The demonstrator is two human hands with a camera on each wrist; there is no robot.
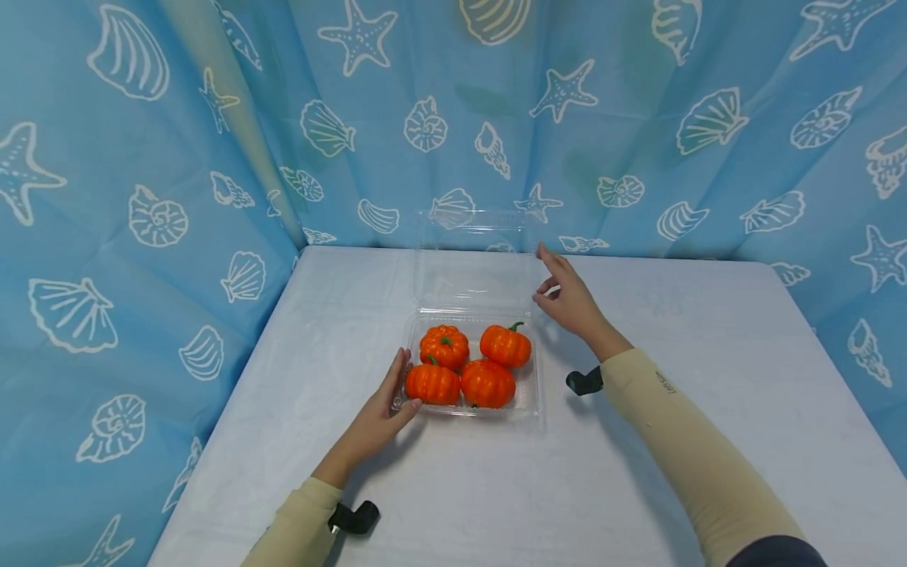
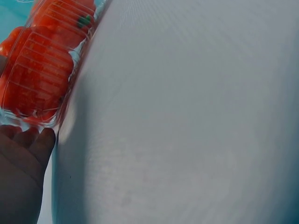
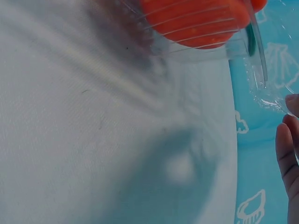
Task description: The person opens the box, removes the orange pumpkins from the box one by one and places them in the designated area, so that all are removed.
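Note:
A clear plastic clamshell box [image 1: 526, 394] stands on the table with its lid [image 1: 475, 276] raised at the back. Several small orange pumpkins [image 1: 488, 384] with green stems lie in its base. My left hand [image 1: 372, 425] rests against the box's left side, fingers fairly straight and thumb by the front left corner. In the left wrist view, its fingertips [image 2: 43, 140] touch the box's end. At the lid's right edge is my right hand [image 1: 570, 303], index finger extended and thumb apart from it. The right wrist view shows the thumb [image 3: 292, 103] beside the lid's edge; firm contact is unclear.
A white cloth covers the table [image 1: 638, 488]. Behind it and at both sides hangs a blue curtain [image 1: 397, 94] with white shell and starfish prints. A dark wrist camera [image 1: 354, 518] sticks out from the left sleeve, another [image 1: 584, 383] from the right.

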